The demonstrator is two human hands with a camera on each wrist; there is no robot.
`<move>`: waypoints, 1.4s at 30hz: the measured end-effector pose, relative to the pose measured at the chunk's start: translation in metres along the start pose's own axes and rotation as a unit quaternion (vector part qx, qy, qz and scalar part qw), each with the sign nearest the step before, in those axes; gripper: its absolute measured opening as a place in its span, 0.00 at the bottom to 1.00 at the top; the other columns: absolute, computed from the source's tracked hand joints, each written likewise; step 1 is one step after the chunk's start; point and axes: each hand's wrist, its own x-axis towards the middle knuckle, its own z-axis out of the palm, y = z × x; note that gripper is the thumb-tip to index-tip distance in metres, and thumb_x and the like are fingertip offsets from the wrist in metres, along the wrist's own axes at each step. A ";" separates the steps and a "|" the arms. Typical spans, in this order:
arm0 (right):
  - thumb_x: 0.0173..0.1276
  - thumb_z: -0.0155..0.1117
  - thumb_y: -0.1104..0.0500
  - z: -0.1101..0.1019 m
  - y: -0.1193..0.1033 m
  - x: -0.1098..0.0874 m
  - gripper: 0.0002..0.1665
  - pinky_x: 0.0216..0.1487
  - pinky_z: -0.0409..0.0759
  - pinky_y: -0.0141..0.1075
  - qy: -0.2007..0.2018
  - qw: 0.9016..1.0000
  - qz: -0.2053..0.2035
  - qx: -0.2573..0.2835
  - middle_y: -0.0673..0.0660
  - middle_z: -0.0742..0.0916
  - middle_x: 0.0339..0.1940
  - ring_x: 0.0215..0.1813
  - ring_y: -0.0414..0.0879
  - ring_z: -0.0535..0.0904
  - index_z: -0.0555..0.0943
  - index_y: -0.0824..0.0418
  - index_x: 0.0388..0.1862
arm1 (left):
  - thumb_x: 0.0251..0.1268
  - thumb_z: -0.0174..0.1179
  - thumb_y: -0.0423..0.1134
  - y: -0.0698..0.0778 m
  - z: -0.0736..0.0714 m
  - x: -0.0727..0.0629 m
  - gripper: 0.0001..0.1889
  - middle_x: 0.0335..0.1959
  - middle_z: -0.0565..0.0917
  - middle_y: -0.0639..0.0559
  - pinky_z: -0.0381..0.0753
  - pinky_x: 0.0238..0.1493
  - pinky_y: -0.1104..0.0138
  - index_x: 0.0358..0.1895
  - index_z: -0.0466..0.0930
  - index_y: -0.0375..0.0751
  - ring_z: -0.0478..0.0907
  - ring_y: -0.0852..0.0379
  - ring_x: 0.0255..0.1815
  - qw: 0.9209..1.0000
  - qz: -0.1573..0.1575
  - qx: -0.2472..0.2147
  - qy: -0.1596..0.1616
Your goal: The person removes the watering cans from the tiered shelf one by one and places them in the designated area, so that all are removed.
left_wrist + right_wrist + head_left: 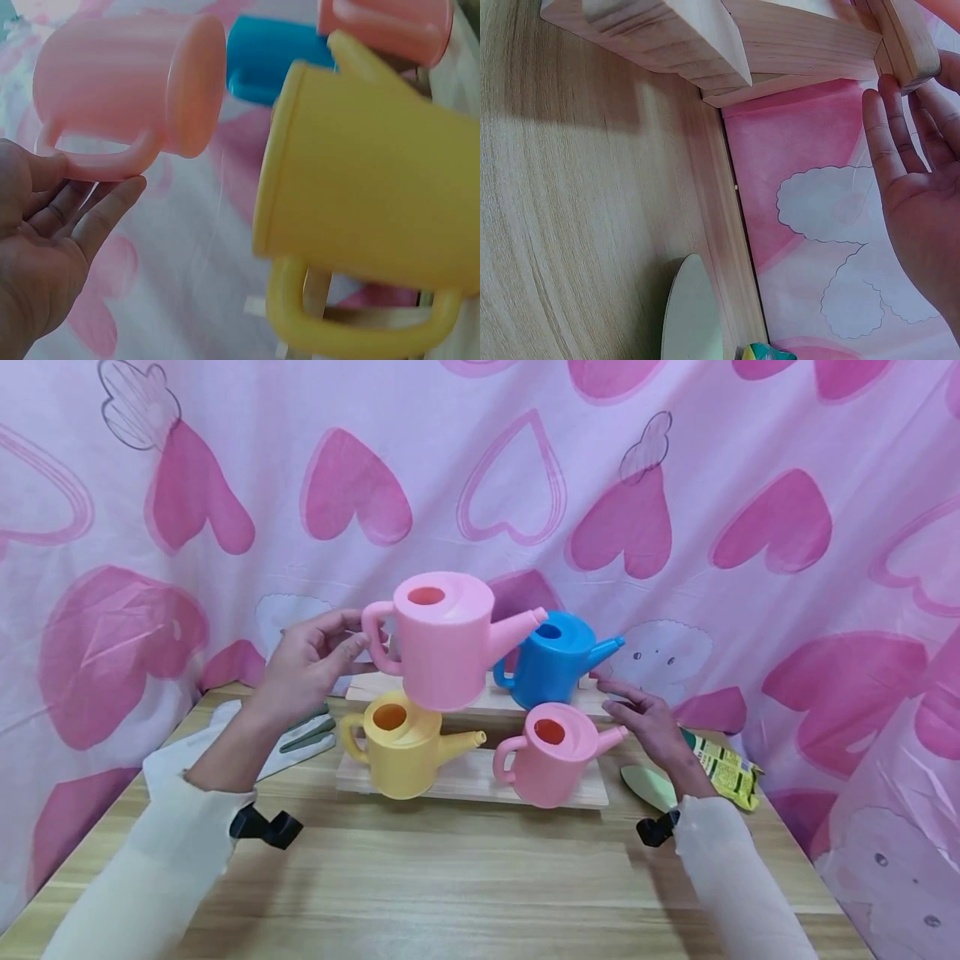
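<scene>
2 cans (405,760) on lwr shelf (468,778)

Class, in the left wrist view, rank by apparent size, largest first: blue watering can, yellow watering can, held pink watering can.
1. Yellow watering can
2. Held pink watering can
3. Blue watering can, partly hidden

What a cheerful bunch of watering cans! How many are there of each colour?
Pink watering cans: 2 (one held by its handle in the left hand, one on the lower wooden shelf)
Blue watering can: 1
Yellow watering can: 1
Total: 4
</scene>
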 end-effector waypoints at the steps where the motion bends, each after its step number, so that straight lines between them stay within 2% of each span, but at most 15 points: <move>1: 0.79 0.62 0.48 -0.001 0.004 0.002 0.32 0.72 0.64 0.62 0.002 1.000 0.001 0.000 0.57 0.70 0.79 0.76 0.61 0.64 0.72 0.57 0.76 | 0.79 0.55 0.29 0.002 0.003 -0.002 0.17 0.53 0.83 0.38 0.86 0.47 0.61 0.66 0.75 0.30 0.84 0.52 0.51 1.000 -0.002 0.003 -0.005; 6: 0.77 0.64 0.43 -0.003 0.019 0.008 0.32 0.72 0.65 0.60 0.010 1.000 -0.008 0.002 0.50 0.72 0.78 0.78 0.54 0.63 0.74 0.50 0.75 | 0.78 0.56 0.28 0.011 0.020 -0.012 0.18 0.54 0.82 0.37 0.86 0.47 0.59 0.66 0.75 0.28 0.84 0.50 0.53 0.999 -0.004 -0.026 -0.035; 9: 0.76 0.64 0.42 -0.002 0.020 0.008 0.33 0.72 0.67 0.60 0.011 1.000 -0.013 -0.002 0.50 0.72 0.77 0.78 0.54 0.64 0.74 0.49 0.76 | 0.76 0.57 0.26 0.015 0.032 -0.019 0.17 0.53 0.82 0.38 0.86 0.47 0.53 0.65 0.75 0.27 0.84 0.48 0.52 0.998 -0.001 -0.046 -0.053; 12: 0.75 0.63 0.38 -0.002 0.019 0.006 0.36 0.69 0.72 0.58 0.018 1.000 -0.005 -0.023 0.52 0.72 0.78 0.75 0.57 0.67 0.73 0.48 0.77 | 0.75 0.57 0.24 0.017 0.046 -0.028 0.17 0.50 0.82 0.39 0.86 0.48 0.52 0.64 0.76 0.27 0.84 0.47 0.51 0.995 0.007 -0.065 -0.073; 15: 0.75 0.62 0.38 -0.002 0.018 0.007 0.35 0.65 0.77 0.48 0.022 0.999 -0.009 -0.033 0.50 0.72 0.78 0.75 0.53 0.67 0.73 0.47 0.76 | 0.75 0.57 0.23 0.017 0.060 -0.039 0.17 0.51 0.82 0.39 0.86 0.48 0.55 0.63 0.76 0.28 0.85 0.46 0.50 0.991 0.013 -0.089 -0.100; 19: 0.77 0.63 0.42 -0.001 0.017 0.007 0.32 0.56 0.80 0.36 0.018 1.000 -0.012 0.001 0.48 0.73 0.77 0.70 0.49 0.70 0.75 0.48 0.75 | 0.76 0.58 0.27 0.014 0.077 -0.053 0.15 0.50 0.83 0.44 0.87 0.49 0.57 0.62 0.78 0.35 0.85 0.48 0.49 0.985 0.001 -0.101 -0.141; 22: 0.77 0.63 0.43 0.000 0.016 0.007 0.32 0.61 0.79 0.44 0.012 1.000 -0.011 0.011 0.50 0.73 0.77 0.69 0.52 0.71 0.74 0.50 0.76 | 0.78 0.57 0.30 0.008 0.087 -0.064 0.14 0.48 0.83 0.47 0.87 0.50 0.58 0.61 0.78 0.40 0.85 0.50 0.48 0.982 -0.010 -0.091 -0.163; 24: 0.78 0.63 0.43 0.000 0.016 0.007 0.32 0.69 0.73 0.52 0.009 1.000 -0.018 0.002 0.51 0.73 0.77 0.74 0.53 0.69 0.74 0.50 0.76 | 0.78 0.57 0.30 0.002 0.093 -0.071 0.13 0.48 0.82 0.48 0.87 0.50 0.58 0.61 0.78 0.41 0.84 0.50 0.47 0.980 -0.012 -0.092 -0.176; 27: 0.79 0.62 0.45 0.001 0.013 0.008 0.32 0.71 0.68 0.61 0.005 1.000 -0.019 0.003 0.55 0.72 0.78 0.74 0.59 0.67 0.73 0.53 0.76 | 0.79 0.56 0.32 -0.007 0.104 -0.079 0.13 0.50 0.83 0.48 0.86 0.51 0.58 0.61 0.78 0.42 0.83 0.50 0.49 0.976 -0.016 -0.096 -0.196; 32: 0.81 0.60 0.49 0.003 -0.003 0.001 0.31 0.71 0.67 0.61 0.000 1.000 -0.015 0.006 0.60 0.71 0.78 0.74 0.62 0.67 0.71 0.60 0.76 | 0.79 0.58 0.35 -0.024 0.124 -0.090 0.12 0.52 0.83 0.50 0.86 0.51 0.59 0.60 0.78 0.44 0.82 0.52 0.52 0.971 -0.010 -0.091 -0.223; 34: 0.81 0.59 0.50 0.002 -0.005 -0.001 0.30 0.71 0.67 0.60 -0.002 1.000 -0.016 0.005 0.61 0.71 0.77 0.74 0.62 0.67 0.71 0.60 0.76 | 0.78 0.59 0.37 -0.030 0.131 -0.095 0.12 0.52 0.84 0.50 0.86 0.51 0.59 0.60 0.78 0.47 0.82 0.53 0.53 0.968 -0.018 -0.089 -0.233; 39: 0.80 0.60 0.46 -0.001 0.008 0.003 0.31 0.70 0.69 0.59 -0.001 1.000 -0.021 -0.006 0.57 0.72 0.78 0.76 0.58 0.65 0.72 0.56 0.76 | 0.78 0.60 0.41 -0.043 0.148 -0.107 0.13 0.55 0.83 0.51 0.83 0.55 0.60 0.60 0.77 0.55 0.79 0.55 0.57 0.956 -0.048 -0.096 -0.272; 42: 0.80 0.60 0.47 -0.002 0.010 0.004 0.31 0.69 0.69 0.60 -0.001 1.000 -0.021 -0.011 0.57 0.71 0.78 0.77 0.59 0.64 0.72 0.57 0.77 | 0.78 0.60 0.42 -0.049 0.158 -0.113 0.12 0.55 0.83 0.54 0.82 0.57 0.60 0.60 0.78 0.54 0.79 0.57 0.58 0.949 -0.047 -0.100 -0.295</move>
